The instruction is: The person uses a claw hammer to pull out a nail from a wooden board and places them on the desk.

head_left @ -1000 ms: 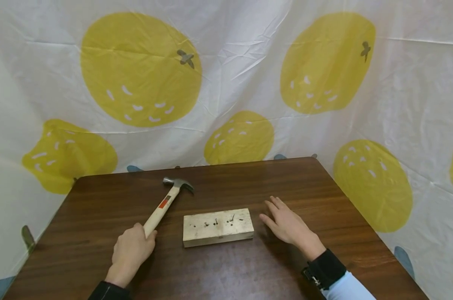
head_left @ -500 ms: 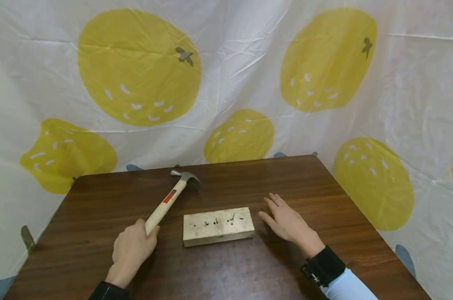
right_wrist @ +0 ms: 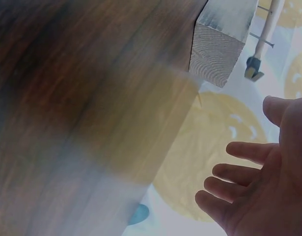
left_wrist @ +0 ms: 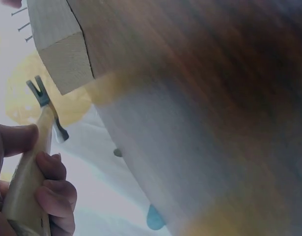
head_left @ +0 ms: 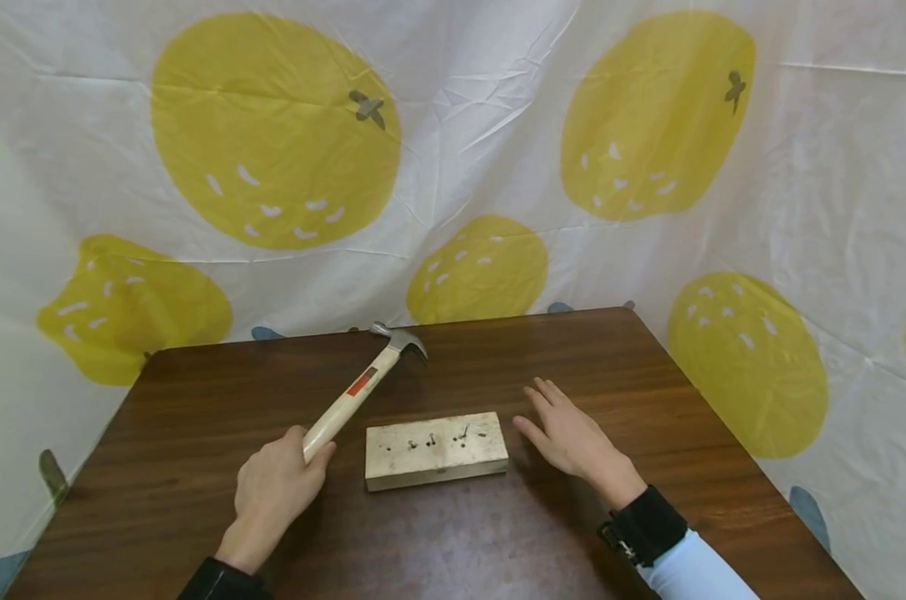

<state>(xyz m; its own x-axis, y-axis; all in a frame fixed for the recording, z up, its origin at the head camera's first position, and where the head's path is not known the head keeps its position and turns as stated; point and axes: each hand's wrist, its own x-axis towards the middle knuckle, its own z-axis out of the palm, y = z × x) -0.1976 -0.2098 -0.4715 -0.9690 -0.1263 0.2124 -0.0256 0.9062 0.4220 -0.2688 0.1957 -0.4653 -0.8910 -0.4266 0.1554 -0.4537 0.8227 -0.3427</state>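
My left hand (head_left: 278, 483) grips the pale wooden handle of a claw hammer (head_left: 351, 398), left of a wooden block. The hammer's metal head points away toward the table's far edge, its claw toward the right; the left wrist view shows fingers and thumb wrapped round the handle. The wooden block (head_left: 436, 451) lies on the table between the hands. Several nails (right_wrist: 262, 39) stick up from its top, some bent. Right of the block, my right hand (head_left: 573, 433) is held with fingers extended, touching neither block nor hammer.
A dark brown wooden table (head_left: 573, 350) carries the block. Behind it and at both sides hangs a white cloth (head_left: 483, 150) printed with large yellow lemons. The table's far edge runs close to the cloth.
The left hand has shifted slightly right, and the hammer's head has swung right and farther from me. The right hand has barely moved; the block stays in place.
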